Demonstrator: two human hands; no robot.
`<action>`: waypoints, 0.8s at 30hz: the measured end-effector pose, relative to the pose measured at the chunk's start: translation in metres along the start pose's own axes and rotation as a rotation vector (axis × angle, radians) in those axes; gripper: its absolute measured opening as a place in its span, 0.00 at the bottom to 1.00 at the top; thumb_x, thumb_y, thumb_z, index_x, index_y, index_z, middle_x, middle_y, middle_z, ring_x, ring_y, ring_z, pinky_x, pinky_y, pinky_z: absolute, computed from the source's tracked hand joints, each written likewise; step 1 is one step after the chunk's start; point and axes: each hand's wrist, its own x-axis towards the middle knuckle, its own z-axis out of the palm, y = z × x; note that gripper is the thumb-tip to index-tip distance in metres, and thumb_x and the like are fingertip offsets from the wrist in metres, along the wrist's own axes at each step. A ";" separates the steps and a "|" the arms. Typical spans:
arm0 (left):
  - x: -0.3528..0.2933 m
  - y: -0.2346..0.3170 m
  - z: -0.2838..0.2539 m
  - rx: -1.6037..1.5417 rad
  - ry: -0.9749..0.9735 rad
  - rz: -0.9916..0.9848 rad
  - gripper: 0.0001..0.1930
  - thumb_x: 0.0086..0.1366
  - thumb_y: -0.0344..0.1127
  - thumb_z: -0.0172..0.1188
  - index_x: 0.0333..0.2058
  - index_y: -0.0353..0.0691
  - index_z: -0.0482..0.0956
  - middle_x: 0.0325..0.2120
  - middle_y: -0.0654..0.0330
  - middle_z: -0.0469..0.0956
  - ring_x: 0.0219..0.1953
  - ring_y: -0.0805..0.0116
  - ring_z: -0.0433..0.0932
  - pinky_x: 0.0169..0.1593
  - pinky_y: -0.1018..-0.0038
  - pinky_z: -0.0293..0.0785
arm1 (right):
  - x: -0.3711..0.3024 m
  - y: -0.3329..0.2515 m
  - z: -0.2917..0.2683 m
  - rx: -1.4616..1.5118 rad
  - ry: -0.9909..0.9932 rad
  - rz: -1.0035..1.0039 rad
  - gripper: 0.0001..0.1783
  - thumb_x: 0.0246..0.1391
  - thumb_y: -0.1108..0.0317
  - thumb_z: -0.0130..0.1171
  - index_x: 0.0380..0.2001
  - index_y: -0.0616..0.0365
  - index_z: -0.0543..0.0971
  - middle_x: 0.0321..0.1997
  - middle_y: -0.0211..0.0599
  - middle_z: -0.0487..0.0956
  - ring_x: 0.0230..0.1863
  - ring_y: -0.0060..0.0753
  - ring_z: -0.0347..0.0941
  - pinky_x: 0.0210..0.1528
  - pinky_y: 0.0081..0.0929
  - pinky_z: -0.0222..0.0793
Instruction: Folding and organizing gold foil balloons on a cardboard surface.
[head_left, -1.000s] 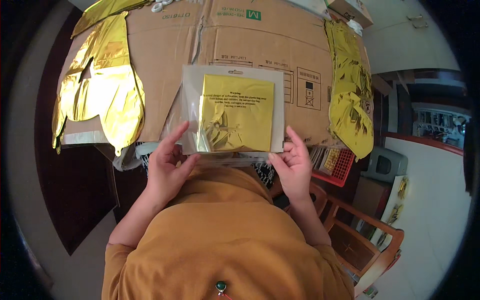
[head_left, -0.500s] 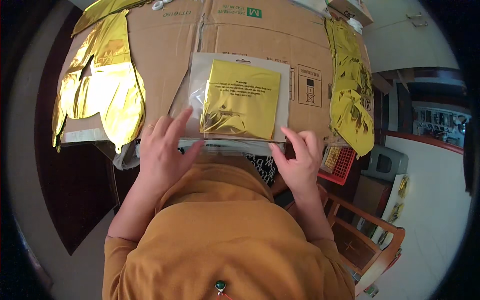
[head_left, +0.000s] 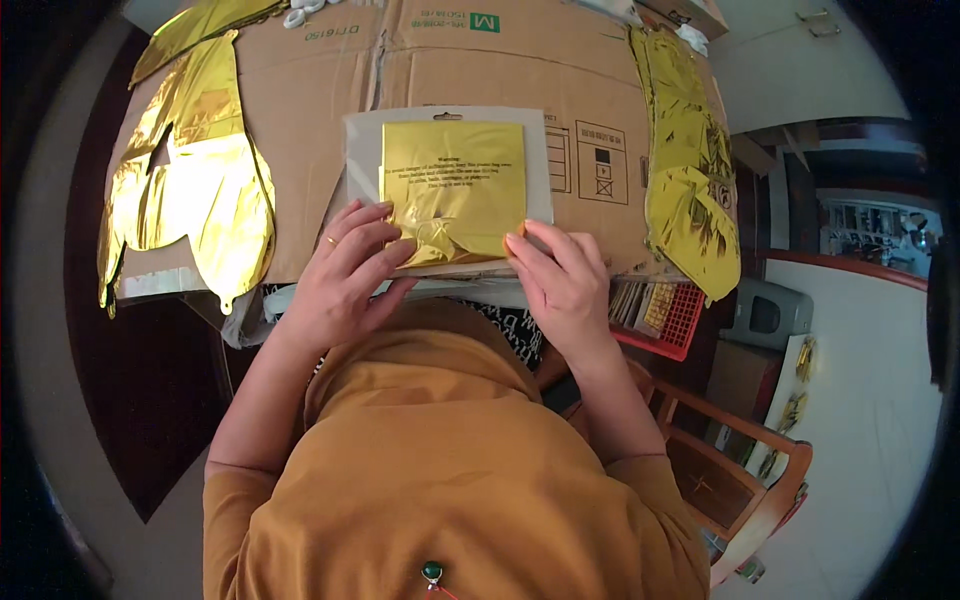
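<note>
The folded gold foil piece (head_left: 455, 190) sits inside a clear plastic sleeve (head_left: 448, 185), and the sleeve lies flat on the cardboard sheet (head_left: 420, 70) that covers the bench, directly in front of the person. The left hand (head_left: 340, 270) rests on the lower left corner of the sleeve with its fingers spread and laid flat, pressing more than gripping. The right hand (head_left: 560, 280) is at the lower right corner; its fingers are close together and their tips touch the edge of the sleeve, but I cannot tell if they pinch it or only press it down.

As a judgement, the packing of this piece looks nearly done: the foil is already fully inside the sleeve, and only the lower edge, where both hands are, seems open or not yet smoothed. Other pieces are not packed: a large gold foil shape (head_left: 190, 200) lies unfolded on the left of the cardboard, and a long gold foil shape (head_left: 685, 160) lies on the right. A red basket (head_left: 665, 320) with small packets stands below the bench edge.
</note>
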 end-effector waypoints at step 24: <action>0.047 -0.010 0.022 -0.111 0.032 0.169 0.10 0.59 0.36 0.68 0.36 0.40 0.78 0.48 0.54 0.76 0.59 0.52 0.73 0.65 0.52 0.67 | 0.383 0.021 0.145 -0.095 -0.278 0.504 0.21 0.49 0.57 0.64 0.42 0.61 0.86 0.53 0.50 0.83 0.54 0.52 0.81 0.55 0.40 0.77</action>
